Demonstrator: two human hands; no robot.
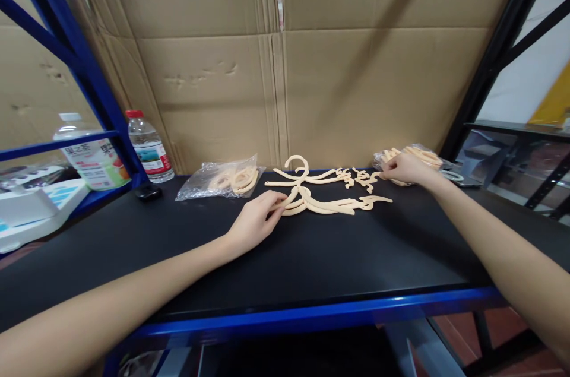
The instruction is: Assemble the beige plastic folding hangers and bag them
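My left hand rests on the black tabletop, its fingers closed on the left end of a beige clothes hanger arm. This arm lies in a front group of beige hanger arms, crossed over one another. Behind them are more arms with a curved hanger hook. My right hand is at the right, its fingertips pinched at a small curved beige piece beside other small curled pieces. Its fingers partly hide what they hold.
A clear bag of beige rings lies left of the hangers. Another bag of beige parts sits behind my right hand. A red-capped water bottle and a black mouse-like object are at the left. Cardboard walls the back.
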